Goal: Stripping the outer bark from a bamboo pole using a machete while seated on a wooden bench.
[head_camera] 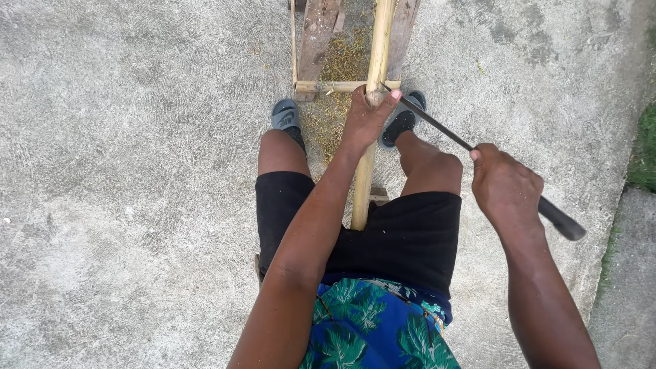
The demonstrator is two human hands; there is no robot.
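A long yellow bamboo pole (380, 41) runs from between my knees up to the top edge, lying over a low wooden frame (328, 86). My left hand (367, 117) grips the pole just below the frame's crossbar. My right hand (504, 186) is closed round the dark handle of a long knife (437, 124). Its thin dark blade slants up to the left, and its tip meets the pole right beside my left thumb.
I sit with knees apart, black shorts and grey sandals (285, 115) on rough concrete (137, 171). Straw-coloured shavings (335, 96) lie scattered between my feet and inside the frame. A strip of grass (642, 150) edges the concrete at the right.
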